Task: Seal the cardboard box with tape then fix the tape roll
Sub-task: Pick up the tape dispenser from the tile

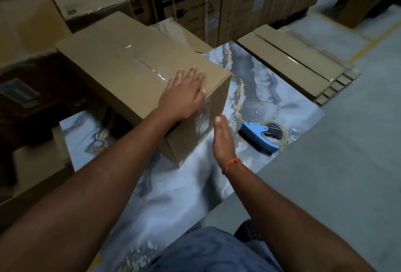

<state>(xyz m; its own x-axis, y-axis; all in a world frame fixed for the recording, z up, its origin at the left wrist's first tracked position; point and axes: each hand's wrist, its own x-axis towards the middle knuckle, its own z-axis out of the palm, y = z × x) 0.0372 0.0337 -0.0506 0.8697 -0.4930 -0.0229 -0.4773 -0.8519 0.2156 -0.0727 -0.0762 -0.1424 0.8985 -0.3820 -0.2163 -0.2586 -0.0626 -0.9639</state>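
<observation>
A brown cardboard box [121, 63] lies on a marble-patterned surface [165, 202], with clear tape running along its top seam and down its near end face. My left hand [184, 96] rests flat on the box's top near that end, fingers spread. My right hand [223, 137] hovers just right of the taped end face, fingers straight and together, holding nothing. A blue tape dispenser [259, 136] with a clear tape roll [280, 131] lies on the marble surface to the right of my right hand.
A flattened stack of cardboard [290, 61] lies at the back right of the surface. Large washing machine cartons [191, 2] stand behind. More boxes [28, 24] crowd the left side. Grey floor [338, 163] lies to the right.
</observation>
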